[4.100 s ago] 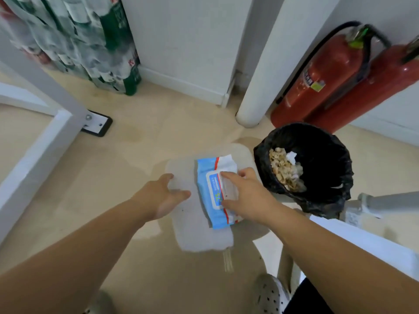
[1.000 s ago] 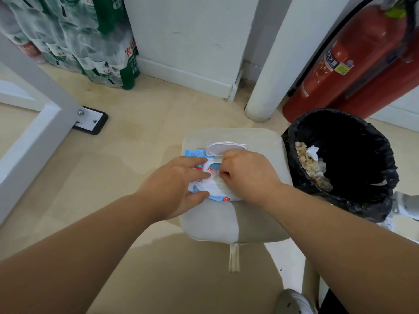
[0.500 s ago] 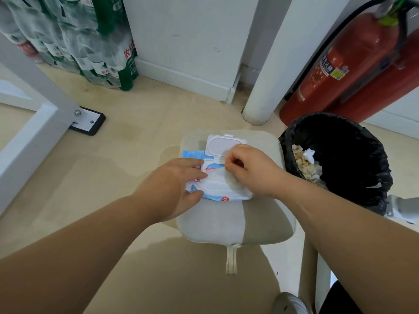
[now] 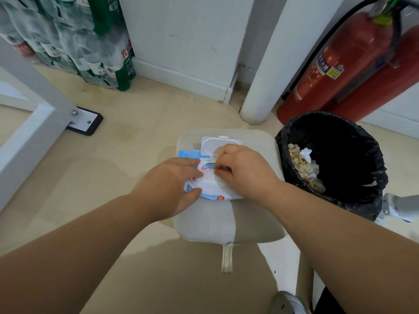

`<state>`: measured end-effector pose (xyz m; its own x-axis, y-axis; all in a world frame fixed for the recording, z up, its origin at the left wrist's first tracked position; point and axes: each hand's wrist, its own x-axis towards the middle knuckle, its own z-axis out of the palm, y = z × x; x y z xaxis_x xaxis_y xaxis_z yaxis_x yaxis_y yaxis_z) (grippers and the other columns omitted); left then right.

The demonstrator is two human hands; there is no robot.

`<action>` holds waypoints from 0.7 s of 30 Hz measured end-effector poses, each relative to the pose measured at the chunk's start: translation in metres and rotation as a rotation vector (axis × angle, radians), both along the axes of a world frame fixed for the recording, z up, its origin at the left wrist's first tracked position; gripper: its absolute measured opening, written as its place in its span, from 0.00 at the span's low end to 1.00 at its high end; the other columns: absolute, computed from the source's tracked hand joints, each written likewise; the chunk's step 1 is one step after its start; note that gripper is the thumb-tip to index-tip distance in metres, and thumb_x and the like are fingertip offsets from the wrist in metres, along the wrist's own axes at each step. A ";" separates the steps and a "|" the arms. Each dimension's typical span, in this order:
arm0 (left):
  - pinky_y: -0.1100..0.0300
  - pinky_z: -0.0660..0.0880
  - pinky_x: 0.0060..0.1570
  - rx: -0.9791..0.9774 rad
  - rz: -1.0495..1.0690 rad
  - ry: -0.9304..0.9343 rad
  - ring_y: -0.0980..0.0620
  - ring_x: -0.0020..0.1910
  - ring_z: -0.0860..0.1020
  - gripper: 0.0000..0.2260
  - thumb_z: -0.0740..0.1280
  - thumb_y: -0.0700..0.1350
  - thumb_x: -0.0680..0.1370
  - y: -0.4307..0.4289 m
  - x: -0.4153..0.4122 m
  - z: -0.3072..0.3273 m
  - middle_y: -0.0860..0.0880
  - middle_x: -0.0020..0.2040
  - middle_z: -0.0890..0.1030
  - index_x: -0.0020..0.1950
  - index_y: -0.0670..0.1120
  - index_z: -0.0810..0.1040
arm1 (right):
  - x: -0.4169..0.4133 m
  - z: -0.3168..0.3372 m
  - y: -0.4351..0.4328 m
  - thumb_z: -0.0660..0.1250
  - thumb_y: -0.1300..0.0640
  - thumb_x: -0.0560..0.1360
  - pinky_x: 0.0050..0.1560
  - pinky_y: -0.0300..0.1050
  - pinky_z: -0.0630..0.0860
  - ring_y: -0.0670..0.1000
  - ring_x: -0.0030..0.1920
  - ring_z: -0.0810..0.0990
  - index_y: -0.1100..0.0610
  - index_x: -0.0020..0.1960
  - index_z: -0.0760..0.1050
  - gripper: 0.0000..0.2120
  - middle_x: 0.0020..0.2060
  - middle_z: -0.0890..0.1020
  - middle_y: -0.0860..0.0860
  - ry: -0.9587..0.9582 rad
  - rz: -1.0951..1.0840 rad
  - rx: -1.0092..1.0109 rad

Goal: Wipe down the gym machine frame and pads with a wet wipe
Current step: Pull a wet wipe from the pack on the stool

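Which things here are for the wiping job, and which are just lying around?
For the job: wipes pack, pad, frame.
Just lying about: bin, extinguishers, bottles.

Floor [image 4: 127, 177] left of pad [image 4: 226, 220] open. Bin [image 4: 353, 143] crowds pad's right edge; pipe [image 4: 267, 64] stands just behind. Frame [image 4: 22, 141] well apart, far left.
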<state>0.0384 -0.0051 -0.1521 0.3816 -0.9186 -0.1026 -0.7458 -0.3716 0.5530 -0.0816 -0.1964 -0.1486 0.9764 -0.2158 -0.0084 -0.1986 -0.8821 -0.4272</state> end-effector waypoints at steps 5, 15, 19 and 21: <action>0.53 0.78 0.59 -0.023 0.011 -0.029 0.49 0.64 0.79 0.23 0.61 0.59 0.71 0.000 -0.001 0.001 0.51 0.64 0.81 0.57 0.49 0.85 | -0.005 0.007 -0.007 0.68 0.62 0.78 0.45 0.40 0.72 0.45 0.40 0.74 0.57 0.45 0.78 0.04 0.40 0.76 0.44 -0.023 -0.188 0.255; 0.55 0.74 0.61 0.030 0.027 -0.016 0.49 0.67 0.76 0.23 0.63 0.59 0.70 -0.001 -0.004 0.001 0.53 0.67 0.79 0.60 0.52 0.84 | -0.006 0.004 0.003 0.77 0.51 0.71 0.56 0.39 0.74 0.43 0.54 0.76 0.48 0.62 0.81 0.19 0.57 0.76 0.45 0.056 -0.105 0.169; 0.58 0.70 0.62 0.023 0.003 -0.013 0.48 0.67 0.76 0.26 0.61 0.62 0.69 0.001 -0.004 0.003 0.51 0.68 0.79 0.62 0.51 0.83 | -0.004 0.002 0.004 0.74 0.55 0.75 0.48 0.48 0.75 0.48 0.44 0.74 0.55 0.47 0.83 0.04 0.52 0.78 0.49 0.002 -0.104 0.069; 0.62 0.66 0.64 0.058 0.015 -0.003 0.51 0.71 0.72 0.27 0.62 0.60 0.69 0.000 -0.004 0.006 0.53 0.71 0.75 0.65 0.52 0.81 | -0.003 0.003 0.001 0.73 0.59 0.75 0.46 0.46 0.74 0.48 0.42 0.73 0.56 0.44 0.80 0.03 0.47 0.78 0.50 -0.070 -0.141 0.118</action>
